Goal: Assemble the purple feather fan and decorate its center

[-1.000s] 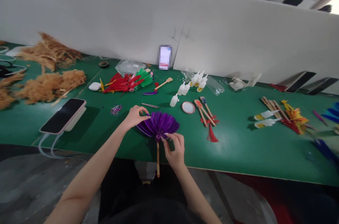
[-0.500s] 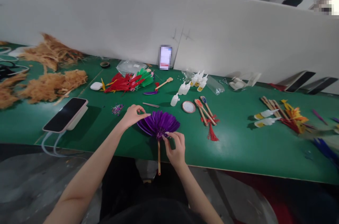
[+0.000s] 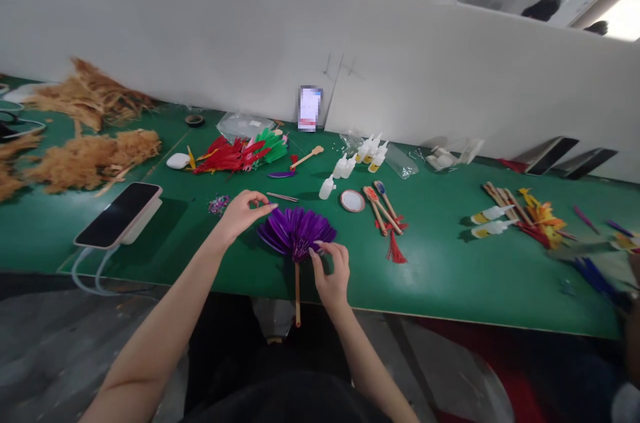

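While the nearly pinched left hand (image 3: pixel 244 215) and half-curled right hand (image 3: pixel 334 273) flank the purple fan (image 3: pixel 298 231) just below mid-frame, light fingertip pressure should keep its spread even, though I cannot tell whether either grips it.

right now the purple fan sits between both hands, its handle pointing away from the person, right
Not quite: the head view shows the handle pointing toward the person. The purple fan does sit between the left hand and right hand.
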`<state>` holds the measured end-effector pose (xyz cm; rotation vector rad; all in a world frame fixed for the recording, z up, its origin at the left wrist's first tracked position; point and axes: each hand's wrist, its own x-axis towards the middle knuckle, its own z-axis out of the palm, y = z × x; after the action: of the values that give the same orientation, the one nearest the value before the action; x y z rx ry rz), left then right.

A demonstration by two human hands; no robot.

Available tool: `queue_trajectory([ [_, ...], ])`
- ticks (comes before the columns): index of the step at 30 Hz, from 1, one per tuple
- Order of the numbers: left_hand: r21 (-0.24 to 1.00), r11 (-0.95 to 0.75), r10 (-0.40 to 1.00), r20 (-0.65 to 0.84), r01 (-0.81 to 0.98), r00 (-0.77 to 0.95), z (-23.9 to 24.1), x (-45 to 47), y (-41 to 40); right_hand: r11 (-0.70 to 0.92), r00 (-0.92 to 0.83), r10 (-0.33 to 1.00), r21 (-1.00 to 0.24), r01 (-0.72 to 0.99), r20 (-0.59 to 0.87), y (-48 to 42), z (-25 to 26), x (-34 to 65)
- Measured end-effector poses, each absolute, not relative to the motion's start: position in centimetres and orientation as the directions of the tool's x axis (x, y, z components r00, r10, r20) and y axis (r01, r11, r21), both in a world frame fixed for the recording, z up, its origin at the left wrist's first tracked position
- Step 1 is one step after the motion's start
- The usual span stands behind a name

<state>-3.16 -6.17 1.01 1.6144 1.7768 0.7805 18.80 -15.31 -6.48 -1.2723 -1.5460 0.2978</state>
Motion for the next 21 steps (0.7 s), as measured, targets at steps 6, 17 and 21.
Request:
queue_trajectory([
  [6,0.726,-0.047,0.991,0.121,0.687,-0.060,3.3,-2.2,-7.5,0.437,0.022,0.841,-0.703,0.561,0.541,-13.9,-3.5,18.4],
  [17,0.803,-0.048,0.995,0.091,0.595,-0.043,3.3,-1.0,-9.0,0.446,-0.091,0.838,-0.577,0.684,0.538,-12.3,-2.2,17.1],
  [21,0.860,-0.012,0.998,-0.025,0.510,0.065,2.4,-0.3,-9.9,0.487,-0.118,0.819,-0.573,0.659,0.561,-12.6,-2.4,16.9],
])
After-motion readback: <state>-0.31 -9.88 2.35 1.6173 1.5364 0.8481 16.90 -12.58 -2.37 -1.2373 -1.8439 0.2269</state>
